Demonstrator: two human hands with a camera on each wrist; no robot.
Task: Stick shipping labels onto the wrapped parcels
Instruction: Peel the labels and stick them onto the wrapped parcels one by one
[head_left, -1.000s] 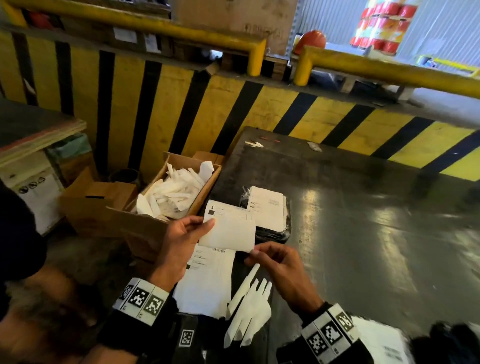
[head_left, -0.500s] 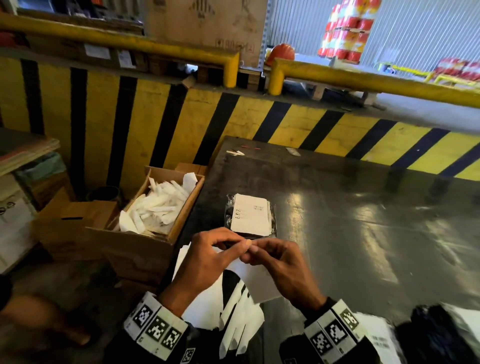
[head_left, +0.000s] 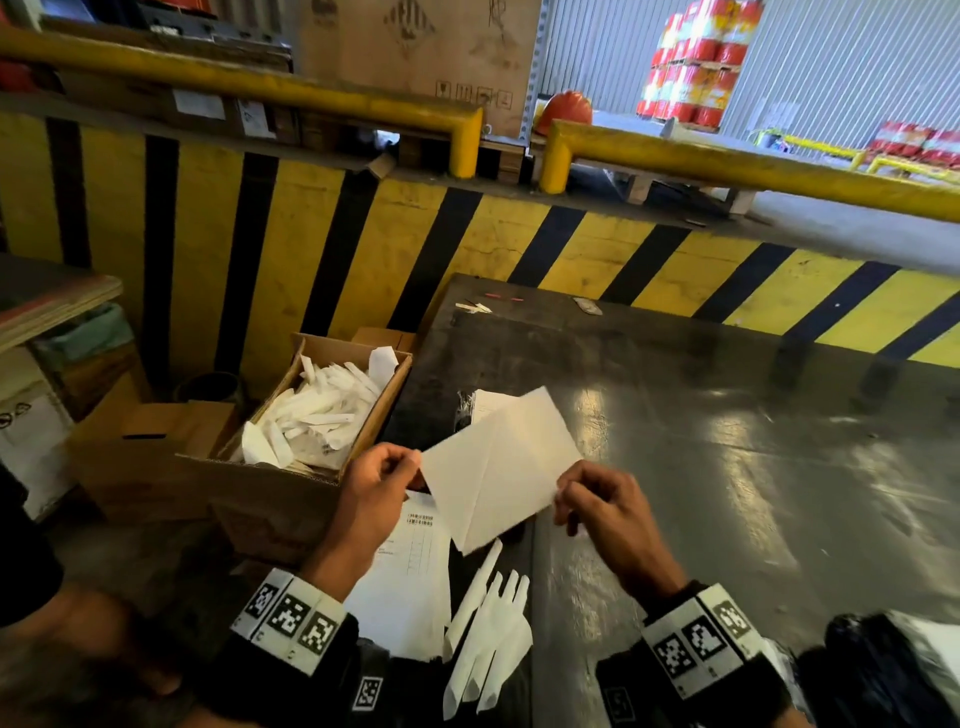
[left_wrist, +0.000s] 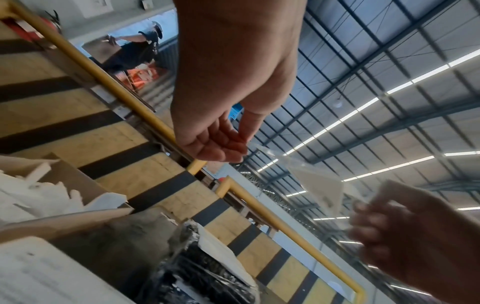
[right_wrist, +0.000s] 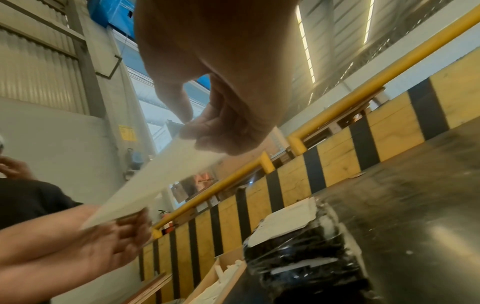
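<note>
A white shipping label sheet is held in the air between both hands, its blank back facing up. My left hand pinches its left corner and my right hand pinches its right edge. Behind the sheet a black plastic-wrapped parcel lies on the dark table with a white label on top, mostly hidden in the head view and seen well in the right wrist view. More printed labels lie at the near table edge below my hands.
A cardboard box full of white peeled backing strips stands left of the table. Several loose backing strips lie near the front edge. Another black wrapped parcel sits at the bottom right. A yellow-black striped barrier runs behind.
My hands, pinched close together on the sheet half a second ago, have moved apart and lifted it. The sheet now spreads between them over the parcel.
</note>
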